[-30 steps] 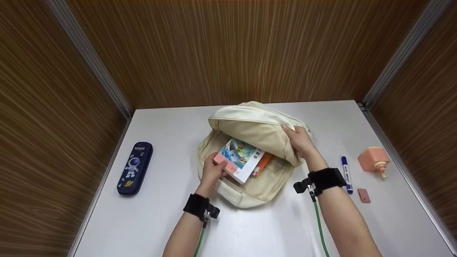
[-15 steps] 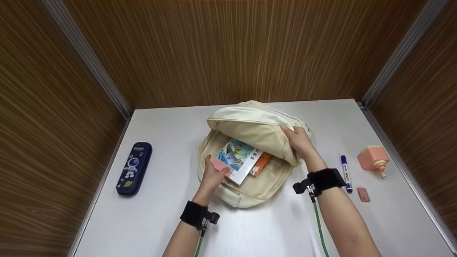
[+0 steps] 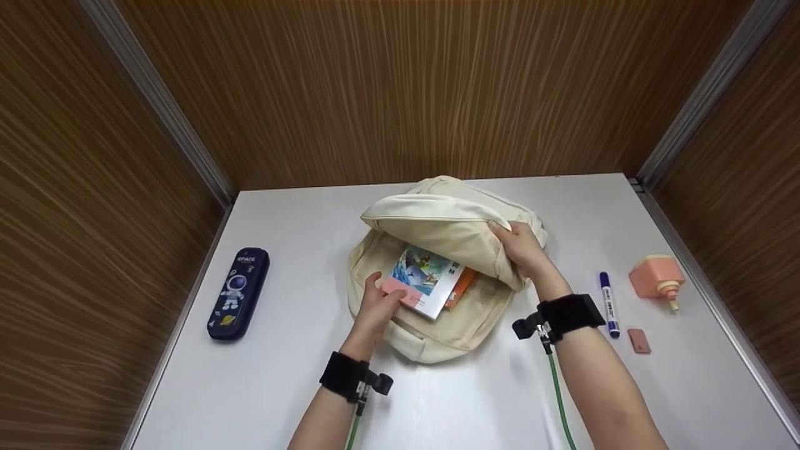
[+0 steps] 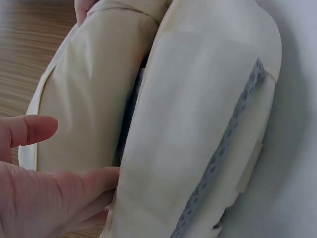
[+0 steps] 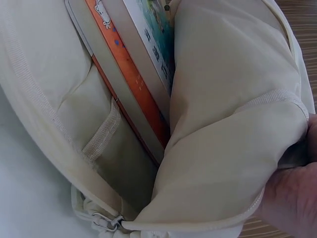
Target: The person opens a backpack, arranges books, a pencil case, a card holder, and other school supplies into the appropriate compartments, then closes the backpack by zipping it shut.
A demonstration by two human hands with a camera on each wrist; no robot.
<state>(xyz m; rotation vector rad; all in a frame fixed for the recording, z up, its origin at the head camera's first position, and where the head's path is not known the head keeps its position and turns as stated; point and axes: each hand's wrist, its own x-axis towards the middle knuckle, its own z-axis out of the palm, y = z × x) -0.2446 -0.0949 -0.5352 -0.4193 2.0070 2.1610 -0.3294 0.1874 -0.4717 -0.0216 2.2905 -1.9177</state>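
Observation:
A cream backpack (image 3: 406, 345) lies unzipped on the white table. Inside, a picture book (image 3: 420, 278) with a pink lower edge lies over an orange book (image 3: 461, 289); the right wrist view shows the orange book's spine (image 5: 130, 69). My left hand (image 3: 375, 310) reaches in over the bag's near-left rim, its thumb at the pink corner and a finger stretched out beside it. In the left wrist view, part of that hand (image 4: 54, 193) is hidden behind the bag's edge. My right hand (image 3: 522, 249) grips the raised front flap (image 3: 437, 234) at its right side.
A navy astronaut pencil case (image 3: 239, 294) lies at the left. To the right are a blue-capped marker (image 3: 609, 305), a small pink eraser (image 3: 639, 341) and a pink square bottle with a nozzle (image 3: 657, 277). Wood-patterned walls (image 3: 400, 94) enclose the table.
My left hand has loosened its pinch on the picture book's corner, and the book has shifted slightly right, deeper into the backpack. My right hand keeps the flap raised.

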